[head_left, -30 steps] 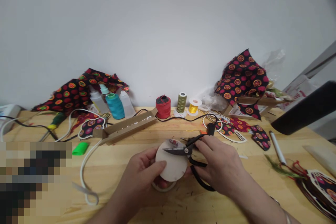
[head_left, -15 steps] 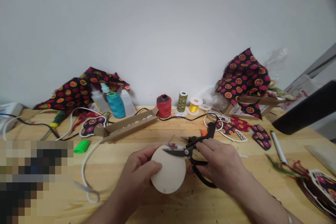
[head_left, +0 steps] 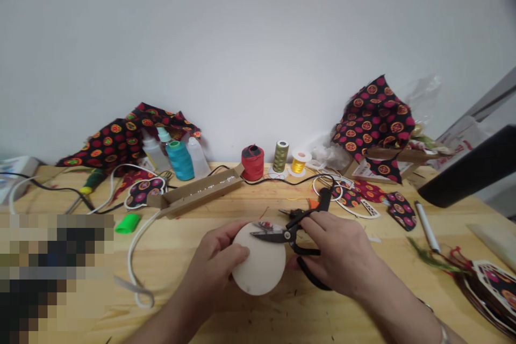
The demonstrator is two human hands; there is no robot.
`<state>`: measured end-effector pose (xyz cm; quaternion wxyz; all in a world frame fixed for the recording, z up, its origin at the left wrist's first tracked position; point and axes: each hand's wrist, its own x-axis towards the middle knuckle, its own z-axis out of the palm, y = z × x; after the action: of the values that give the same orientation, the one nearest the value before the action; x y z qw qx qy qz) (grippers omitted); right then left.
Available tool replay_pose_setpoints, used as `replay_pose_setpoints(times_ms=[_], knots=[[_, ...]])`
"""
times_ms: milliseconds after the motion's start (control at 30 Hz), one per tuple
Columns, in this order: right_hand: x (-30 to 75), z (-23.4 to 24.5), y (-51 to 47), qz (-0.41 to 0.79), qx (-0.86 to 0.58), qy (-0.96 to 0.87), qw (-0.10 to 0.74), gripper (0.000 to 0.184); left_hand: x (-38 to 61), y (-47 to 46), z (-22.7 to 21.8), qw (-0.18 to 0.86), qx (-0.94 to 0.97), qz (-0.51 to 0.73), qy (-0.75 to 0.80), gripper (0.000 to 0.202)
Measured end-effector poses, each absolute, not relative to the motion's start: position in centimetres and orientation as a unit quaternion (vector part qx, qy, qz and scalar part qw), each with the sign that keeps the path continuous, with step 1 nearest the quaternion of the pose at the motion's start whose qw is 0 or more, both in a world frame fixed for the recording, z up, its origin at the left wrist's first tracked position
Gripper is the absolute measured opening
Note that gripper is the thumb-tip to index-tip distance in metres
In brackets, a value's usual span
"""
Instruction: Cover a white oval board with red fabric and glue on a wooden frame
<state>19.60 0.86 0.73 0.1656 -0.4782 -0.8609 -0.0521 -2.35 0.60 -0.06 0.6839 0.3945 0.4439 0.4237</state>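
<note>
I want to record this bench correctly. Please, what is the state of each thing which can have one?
Left hand: gripping disc
Right hand: gripping scissors
Disc: held, pale face showing
Scissors: held; whether open, unclear
Long box: open
Red spool: upright
Olive spool: upright
Yellow spool: upright
Blue spool: standing
White pen: lying

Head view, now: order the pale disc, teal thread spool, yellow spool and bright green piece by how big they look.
1. Pale disc: clearly largest, though it is held nearer the camera.
2. Teal thread spool.
3. Yellow spool and bright green piece: too alike to rank.
</note>
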Motion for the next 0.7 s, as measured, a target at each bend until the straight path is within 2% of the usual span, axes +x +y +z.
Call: replay_pose_setpoints(times_ms=[400, 700], knots=[[19.0, -0.5, 0.7, -0.09, -0.467, -0.859, 0.191, 0.031, -1.9, 0.2, 0.4, 0.67, 0.382, 0.427, 0.472, 0.042], [18.3, -1.0, 0.6, -0.105, -0.451, -0.862, 0.206, 0.028, -1.5, -0.1, 0.4, 0.641, 0.359, 0.46, 0.498, 0.032]])
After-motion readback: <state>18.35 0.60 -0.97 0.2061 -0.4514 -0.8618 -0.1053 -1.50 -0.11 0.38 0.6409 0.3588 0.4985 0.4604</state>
